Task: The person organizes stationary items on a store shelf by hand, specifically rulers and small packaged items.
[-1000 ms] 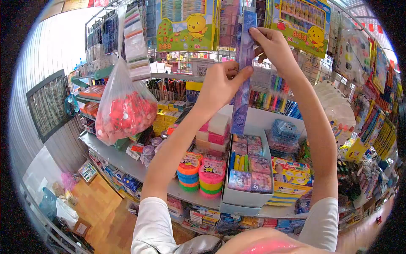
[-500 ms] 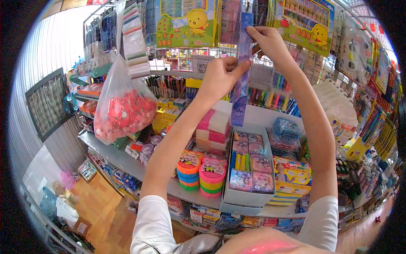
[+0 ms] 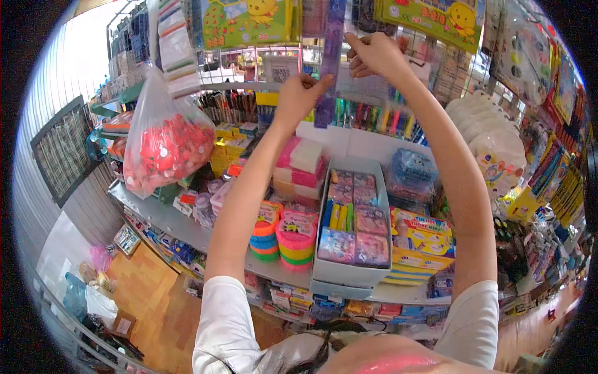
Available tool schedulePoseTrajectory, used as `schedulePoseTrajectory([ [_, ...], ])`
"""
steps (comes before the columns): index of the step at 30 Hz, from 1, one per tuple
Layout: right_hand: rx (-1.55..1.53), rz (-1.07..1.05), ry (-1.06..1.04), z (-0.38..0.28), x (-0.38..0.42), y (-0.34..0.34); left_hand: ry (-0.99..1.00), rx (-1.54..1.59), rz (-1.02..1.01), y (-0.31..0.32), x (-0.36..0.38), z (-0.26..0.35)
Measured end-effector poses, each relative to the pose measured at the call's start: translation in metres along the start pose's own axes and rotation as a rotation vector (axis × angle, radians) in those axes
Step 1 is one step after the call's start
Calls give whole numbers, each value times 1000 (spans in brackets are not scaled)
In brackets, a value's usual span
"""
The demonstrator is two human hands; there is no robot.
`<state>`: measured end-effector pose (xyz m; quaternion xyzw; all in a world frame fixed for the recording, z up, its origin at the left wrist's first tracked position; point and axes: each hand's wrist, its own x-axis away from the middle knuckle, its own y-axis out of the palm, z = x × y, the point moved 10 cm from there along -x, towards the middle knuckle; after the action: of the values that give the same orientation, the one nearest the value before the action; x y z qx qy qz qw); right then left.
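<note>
A long, narrow purple pack (image 3: 332, 59), shaped like a ruler, hangs upright in front of the wire rack, its top cut off by the view's edge. My left hand (image 3: 300, 100) pinches its left edge near the lower end, thumb on the front. To the right of the pack, my right hand (image 3: 379, 56) is raised with its fingers loosely bent and a gap between them and the pack. Nothing shows in that hand. Yellow chick-print packs (image 3: 430, 19) hang just above it, and pens (image 3: 374, 115) stand behind and below.
Below my arms, a shelf holds an open grey box (image 3: 349, 265) of small patterned packs, round striped tubs (image 3: 296, 240) and yellow boxes (image 3: 420, 246). A clear bag of red items (image 3: 168, 146) hangs at left. White palettes (image 3: 489, 140) hang at right.
My right hand has come off the purple pack and sits to its right. My left hand still pinches the pack, which is higher in view. The whole scene has shifted up and left.
</note>
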<state>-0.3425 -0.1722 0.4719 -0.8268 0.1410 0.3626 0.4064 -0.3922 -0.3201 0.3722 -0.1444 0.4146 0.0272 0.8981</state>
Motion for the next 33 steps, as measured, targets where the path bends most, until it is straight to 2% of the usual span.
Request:
schedulePoseTrajectory([
  [1,-12,-24,-13,-7,22,-3,10,-19,34,-5,7,-2],
  [2,149,69,-121,-13,40,-16,17,-38,65,-9,18,-3],
  [4,271,75,-258,-38,102,-40,42,-149,133,-23,44,-8],
  [6,298,13,-172,-36,166,-65,48,-243,192,-39,81,1],
  [8,234,-81,23,-9,228,-93,69,-246,229,-54,129,29],
  [9,108,-122,139,7,262,-106,109,-249,235,-55,152,44],
  [11,-65,-181,328,45,313,-132,-83,52,334,-51,210,62],
  [12,-114,-196,400,62,339,-146,-24,70,353,-41,238,87],
  [13,-159,-206,479,77,368,-161,30,96,369,-26,262,108],
  [16,-244,54,670,138,438,-204,254,475,91,68,328,155],
  [18,-261,186,792,171,486,-222,336,297,-195,160,357,193],
  [19,-261,226,857,186,510,-228,314,261,-326,207,368,205],
  [21,-228,230,881,212,551,-237,298,224,-548,292,400,205],
  [23,-213,224,954,226,587,-239,212,76,-718,351,429,189],
  [27,-205,196,1031,252,645,-239,284,-224,-615,420,450,157],
  [30,-213,191,1065,262,657,-237,377,-351,-551,438,450,156],
  [33,41,187,767,265,645,-242,395,-395,-598,439,448,159],
])
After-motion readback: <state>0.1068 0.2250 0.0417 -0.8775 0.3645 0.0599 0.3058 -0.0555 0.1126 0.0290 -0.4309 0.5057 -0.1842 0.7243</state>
